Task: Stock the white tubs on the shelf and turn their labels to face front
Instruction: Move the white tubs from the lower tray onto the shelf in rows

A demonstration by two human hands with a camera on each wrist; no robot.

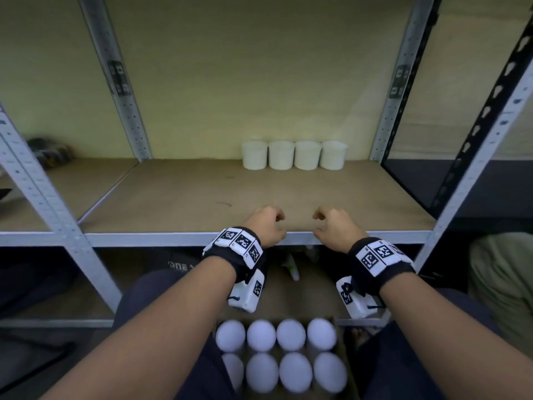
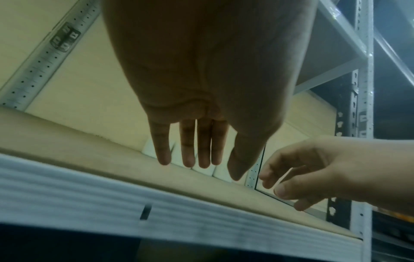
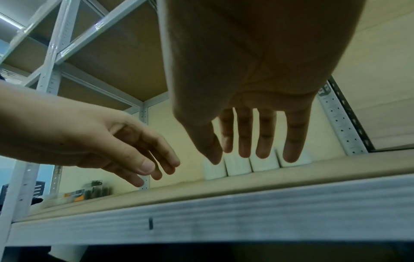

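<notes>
Several white tubs point(image 1: 294, 155) stand in a row at the back right of the wooden shelf point(image 1: 202, 194); no label shows on them from here. The same row of tubs point(image 3: 237, 165) shows behind my fingers in the right wrist view. More white tubs point(image 1: 277, 353) fill a cardboard box point(image 1: 341, 353) below, between my forearms. My left hand point(image 1: 269, 223) and right hand point(image 1: 331, 225) hover side by side over the shelf's front edge. Both are empty, with fingers loosely hanging. My left hand's fingers point(image 2: 188, 156) and my right hand's fingers point(image 3: 244, 141) point toward the tubs.
Grey metal uprights point(image 1: 121, 82) frame the bay, with a black upright point(image 1: 476, 125) at the right. Dark packaged items point(image 1: 50, 151) lie at the back of the neighbouring shelf on the left. A lower shelf holds dark items point(image 1: 178, 264). An upper shelf point(image 3: 112, 53) sits overhead.
</notes>
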